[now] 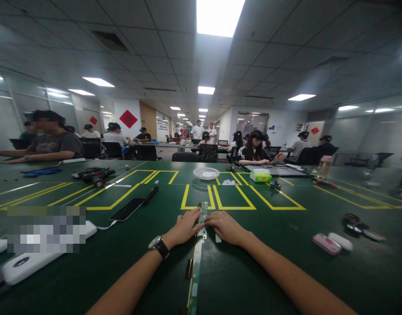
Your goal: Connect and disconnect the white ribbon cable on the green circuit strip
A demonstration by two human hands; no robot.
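Observation:
A long, narrow green circuit board (195, 275) lies lengthwise on the table in front of me, running from the bottom edge up between my hands. Gold-brown flex tabs (189, 268) stick out along its left side. My left hand (185, 226), with a watch (159, 246) on the wrist, grips the far part of the board from the left with closed fingers. From the right, the bent fingers of my right hand (227, 226) close on the board's opposite edge. Fingertips partly cover the board there. A small white piece (218, 238) shows beneath my right hand.
A phone (128, 209) on a cable and a white power strip (50, 251) lie left. Ahead are a white basket (206, 173), a green tissue pack (260, 176) and yellow tape outlines (234, 208). Pink and white cases (327, 243) lie right. Several people sit beyond.

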